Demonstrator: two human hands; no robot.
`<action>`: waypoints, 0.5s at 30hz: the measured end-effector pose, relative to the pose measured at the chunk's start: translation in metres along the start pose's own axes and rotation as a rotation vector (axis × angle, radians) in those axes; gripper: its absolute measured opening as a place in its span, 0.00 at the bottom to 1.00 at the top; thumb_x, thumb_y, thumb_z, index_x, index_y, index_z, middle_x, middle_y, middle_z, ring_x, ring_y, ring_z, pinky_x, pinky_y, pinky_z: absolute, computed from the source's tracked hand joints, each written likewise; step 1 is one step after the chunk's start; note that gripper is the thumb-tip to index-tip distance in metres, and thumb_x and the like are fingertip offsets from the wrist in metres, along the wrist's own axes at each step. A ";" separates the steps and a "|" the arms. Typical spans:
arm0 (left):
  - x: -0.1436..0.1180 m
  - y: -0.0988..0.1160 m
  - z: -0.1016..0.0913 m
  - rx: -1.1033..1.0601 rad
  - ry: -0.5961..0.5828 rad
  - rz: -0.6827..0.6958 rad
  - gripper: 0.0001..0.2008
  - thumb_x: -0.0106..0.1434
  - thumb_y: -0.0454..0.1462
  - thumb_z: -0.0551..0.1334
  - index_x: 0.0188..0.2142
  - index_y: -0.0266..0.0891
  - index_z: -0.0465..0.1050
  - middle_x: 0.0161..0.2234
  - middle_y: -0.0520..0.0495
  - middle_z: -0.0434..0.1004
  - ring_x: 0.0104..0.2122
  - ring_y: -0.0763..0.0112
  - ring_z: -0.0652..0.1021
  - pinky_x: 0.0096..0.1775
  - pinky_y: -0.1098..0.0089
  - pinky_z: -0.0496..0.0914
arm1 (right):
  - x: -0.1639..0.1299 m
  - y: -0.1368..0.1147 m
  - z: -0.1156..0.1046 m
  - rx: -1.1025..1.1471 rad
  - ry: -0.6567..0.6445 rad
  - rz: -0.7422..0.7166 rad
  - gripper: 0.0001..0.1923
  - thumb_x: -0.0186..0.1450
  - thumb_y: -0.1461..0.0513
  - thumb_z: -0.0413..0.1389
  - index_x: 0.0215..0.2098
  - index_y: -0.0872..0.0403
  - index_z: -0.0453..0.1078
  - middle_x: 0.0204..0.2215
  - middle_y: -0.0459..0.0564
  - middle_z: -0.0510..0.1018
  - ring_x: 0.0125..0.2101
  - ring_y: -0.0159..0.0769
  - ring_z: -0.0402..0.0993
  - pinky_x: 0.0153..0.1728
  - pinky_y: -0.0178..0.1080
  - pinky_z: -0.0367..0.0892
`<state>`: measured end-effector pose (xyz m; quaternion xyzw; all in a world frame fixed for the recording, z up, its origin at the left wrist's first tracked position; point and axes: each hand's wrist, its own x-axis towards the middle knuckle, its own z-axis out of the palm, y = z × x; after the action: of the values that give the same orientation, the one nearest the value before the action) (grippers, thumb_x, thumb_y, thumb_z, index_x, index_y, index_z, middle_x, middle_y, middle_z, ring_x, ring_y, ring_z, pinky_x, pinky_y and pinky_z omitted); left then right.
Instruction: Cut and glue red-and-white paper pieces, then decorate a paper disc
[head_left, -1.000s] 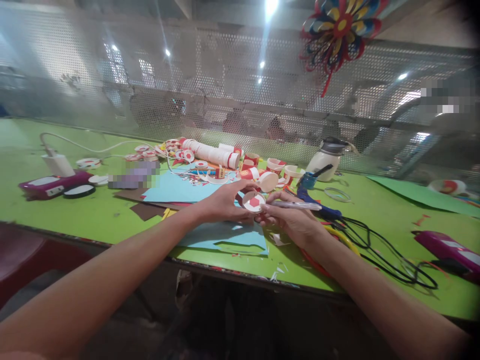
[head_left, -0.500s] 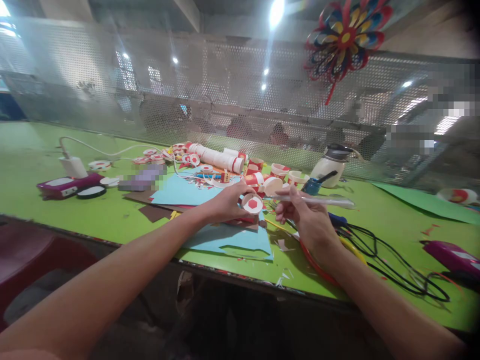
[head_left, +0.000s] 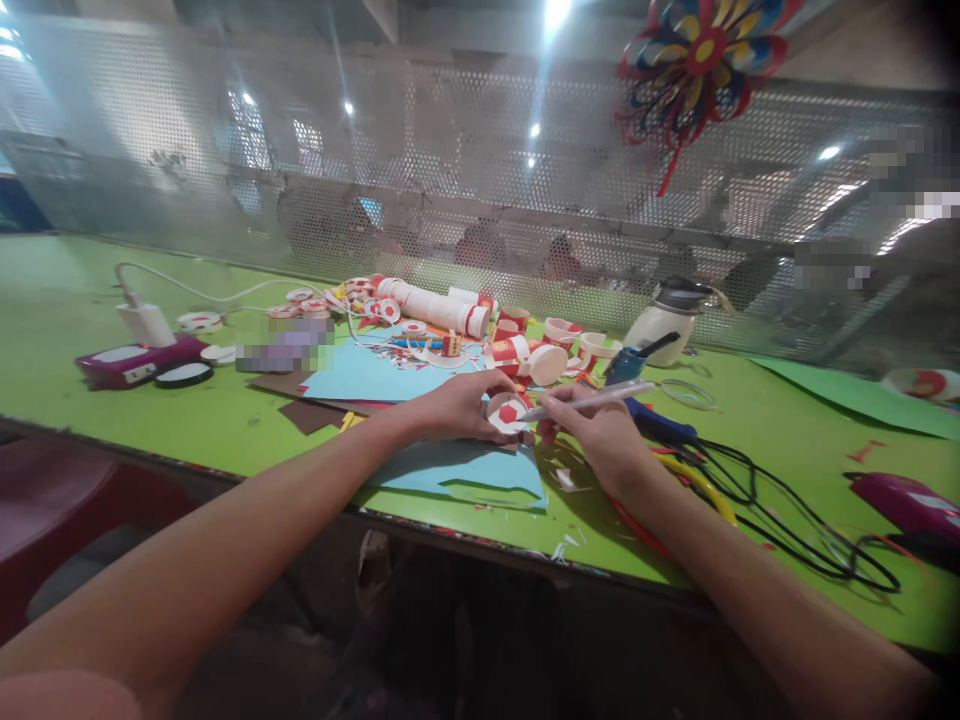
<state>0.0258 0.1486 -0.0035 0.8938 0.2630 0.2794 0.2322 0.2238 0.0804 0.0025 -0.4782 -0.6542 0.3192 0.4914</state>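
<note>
Left hand (head_left: 457, 405) is curled round a small white paper disc (head_left: 508, 412) w/ a red hexagon on its face, fingers closed on its rim, holding it just above the blue paper sheet (head_left: 480, 470) near the front edge of the green table (head_left: 225, 430). Right hand (head_left: 596, 435) is closed on a clear stick (head_left: 585, 400), pinched between thumb & fingers; its near tip is touching or just at the disc's right edge, can't tell which. The stick's far end points up and to the right, toward the blue cup (head_left: 621, 366).

Behind the hands: a clutter of red-and-white paper cups (head_left: 517, 352), a long stack of cups lying on its side (head_left: 435, 305), more blue paper under it. A white jar w/ dark lid (head_left: 664, 322) stands further back, to the right. Black cables (head_left: 757, 490) loop across the table right of the right hand, w/ a yellow and a red cord beside them. Far left: a white charger w/ cord (head_left: 146, 322) next to a purple device (head_left: 131, 362); another purple device (head_left: 907, 500) at far right. A perforated metal screen (head_left: 450, 180) runs along the table's back, and a multi-coloured paper pinwheel (head_left: 705, 55) hangs on it, top right.
</note>
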 end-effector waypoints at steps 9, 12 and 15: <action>0.001 0.000 0.001 -0.036 -0.016 -0.011 0.28 0.47 0.44 0.69 0.48 0.42 0.69 0.46 0.45 0.74 0.43 0.62 0.73 0.42 0.63 0.67 | -0.002 0.000 0.001 0.001 -0.026 0.097 0.11 0.59 0.53 0.58 0.30 0.54 0.70 0.20 0.45 0.77 0.22 0.34 0.73 0.27 0.38 0.67; 0.001 -0.001 0.000 -0.032 -0.012 -0.008 0.28 0.47 0.44 0.69 0.48 0.42 0.69 0.46 0.45 0.74 0.44 0.62 0.73 0.43 0.63 0.68 | -0.002 0.000 0.002 -0.002 -0.018 0.098 0.10 0.59 0.54 0.59 0.29 0.53 0.70 0.19 0.45 0.76 0.22 0.33 0.73 0.27 0.38 0.68; 0.001 -0.001 0.000 -0.024 -0.011 -0.011 0.26 0.47 0.44 0.69 0.47 0.42 0.70 0.46 0.45 0.74 0.44 0.62 0.73 0.43 0.63 0.68 | -0.003 -0.001 0.002 0.013 -0.025 0.107 0.10 0.59 0.54 0.59 0.30 0.54 0.70 0.20 0.46 0.76 0.23 0.34 0.73 0.27 0.39 0.69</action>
<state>0.0268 0.1499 -0.0036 0.8910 0.2633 0.2765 0.2457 0.2217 0.0775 0.0013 -0.5053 -0.6315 0.3555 0.4685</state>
